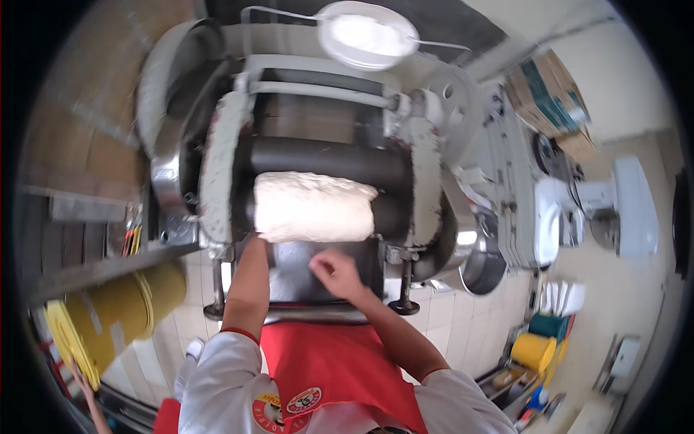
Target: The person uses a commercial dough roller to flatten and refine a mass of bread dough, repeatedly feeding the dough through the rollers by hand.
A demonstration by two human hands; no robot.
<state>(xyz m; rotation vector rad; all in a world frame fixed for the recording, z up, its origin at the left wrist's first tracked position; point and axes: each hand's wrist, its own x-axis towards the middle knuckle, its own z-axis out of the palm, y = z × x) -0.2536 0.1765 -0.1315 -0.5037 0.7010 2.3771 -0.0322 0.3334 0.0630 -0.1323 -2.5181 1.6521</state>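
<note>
Head view, looking straight down over a red apron (325, 365) and white sleeves, and we've got a dough roller machine (318, 155) filling the middle of the room. A pale sheet of dough (311, 206) is draped over the dark roller (325, 163), hanging just above the machine's dark tray (289, 271). The left hand (254, 239) is tucked up under the lower left edge of the dough, fingers hidden behind it, so I cannot tell whether it grips or only supports. The right hand (334, 273) hovers over the tray just below the dough, fingers loosely curled and narrow, holding nothing that I can see. Up on top of the machine sits a round white bowl (367, 35) with something white and powdery in it. Off to the left, a big yellow bucket (108, 318) lies tilted under a shelf; its contents can't be seen. To the right, a shiny steel mixing bowl (483, 269) stands beside the machine, its inside in shadow, a white stand mixer (614, 206) stands beyond it, and a smaller yellow tub (533, 352) sits low on the floor. Cardboard boxes (549, 98) are stacked at the upper right.
</note>
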